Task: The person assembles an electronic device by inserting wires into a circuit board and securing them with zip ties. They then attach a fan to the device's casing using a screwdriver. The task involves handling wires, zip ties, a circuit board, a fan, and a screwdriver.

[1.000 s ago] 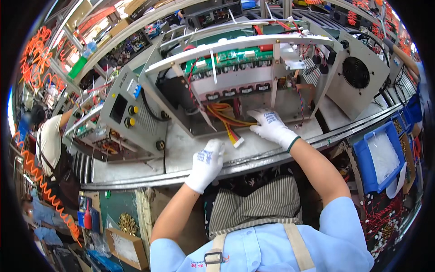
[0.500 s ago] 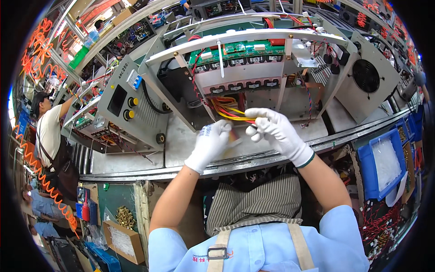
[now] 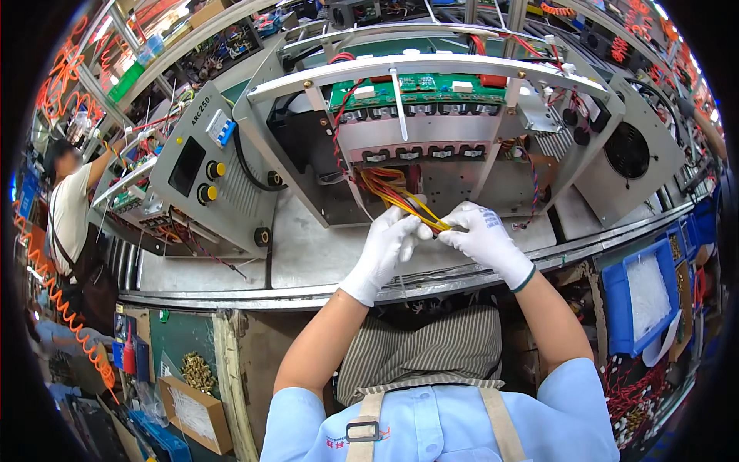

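Note:
A bundle of yellow, red and dark wires (image 3: 394,191) runs out of the lower part of an open metal machine chassis (image 3: 331,202) toward me. My left hand (image 3: 385,248), in a white glove, is closed around the bundle's near stretch. Close by on the right, my gloved right hand (image 3: 485,240) pinches the wires near their ends, which its fingers partly hide. Both hands are just in front of the chassis, above the metal work surface (image 3: 315,258). Above the wires, a green circuit board (image 3: 431,96) sits inside the frame, with a white cable tie (image 3: 398,104) hanging over it.
On the left stands a grey machine (image 3: 202,165) with yellow knobs; a panel with a round fan (image 3: 627,150) is at the right. Below the right bench edge are a blue bin (image 3: 610,289) of white pieces and loose red wires (image 3: 639,385). A co-worker (image 3: 73,204) stands far left.
My left hand has moved right onto the wires, and both hands now hold the bundle lower and closer together. The right hand's loosely raised fingers have closed on it. The view has shifted slightly.

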`<move>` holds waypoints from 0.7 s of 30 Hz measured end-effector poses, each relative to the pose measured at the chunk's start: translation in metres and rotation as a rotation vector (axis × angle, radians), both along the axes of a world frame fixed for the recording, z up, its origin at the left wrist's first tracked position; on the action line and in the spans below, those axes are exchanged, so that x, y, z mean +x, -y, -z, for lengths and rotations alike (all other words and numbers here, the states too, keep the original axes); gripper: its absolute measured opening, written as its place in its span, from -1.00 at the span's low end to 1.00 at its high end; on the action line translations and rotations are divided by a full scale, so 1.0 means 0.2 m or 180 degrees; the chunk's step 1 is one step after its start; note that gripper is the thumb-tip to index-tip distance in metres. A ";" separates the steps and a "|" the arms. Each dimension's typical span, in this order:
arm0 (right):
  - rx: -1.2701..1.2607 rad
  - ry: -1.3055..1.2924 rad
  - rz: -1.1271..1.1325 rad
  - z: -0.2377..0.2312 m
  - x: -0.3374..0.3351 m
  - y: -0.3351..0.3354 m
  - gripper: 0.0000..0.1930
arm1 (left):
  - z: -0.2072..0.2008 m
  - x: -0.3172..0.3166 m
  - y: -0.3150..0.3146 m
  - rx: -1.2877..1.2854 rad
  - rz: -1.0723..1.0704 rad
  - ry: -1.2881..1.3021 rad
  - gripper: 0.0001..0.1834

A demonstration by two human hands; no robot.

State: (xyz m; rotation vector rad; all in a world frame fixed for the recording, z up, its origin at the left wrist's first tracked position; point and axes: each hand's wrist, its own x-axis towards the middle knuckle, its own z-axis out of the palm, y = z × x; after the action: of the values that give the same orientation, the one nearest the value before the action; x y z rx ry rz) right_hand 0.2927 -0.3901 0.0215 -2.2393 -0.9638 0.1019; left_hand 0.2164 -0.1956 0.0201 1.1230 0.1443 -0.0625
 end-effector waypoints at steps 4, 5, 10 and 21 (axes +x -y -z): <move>-0.1022 -0.0728 -0.0164 -0.16 0.08 -0.25 -0.71 | -0.04 0.05 -0.14 0.1433 -0.0156 0.0318 -0.79; -0.0709 -0.0589 -0.0022 -0.16 0.10 -0.30 -0.71 | -0.16 0.07 -0.15 0.2223 -0.0204 0.0373 -0.81; 0.0373 -0.0410 0.0117 0.04 0.28 -0.46 -0.70 | -0.14 0.07 -0.26 0.5396 -0.0311 0.1339 -0.56; -0.1088 0.0168 0.0355 -0.12 0.26 -0.51 -0.71 | -0.09 0.04 -0.30 0.6304 0.0312 0.0794 -0.67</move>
State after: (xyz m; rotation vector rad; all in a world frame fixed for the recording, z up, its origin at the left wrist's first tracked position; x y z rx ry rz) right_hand 0.3440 -0.2881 0.0458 -2.6158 -0.9007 0.1689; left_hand 0.2245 -0.1349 0.0371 3.0941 -0.1516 0.1924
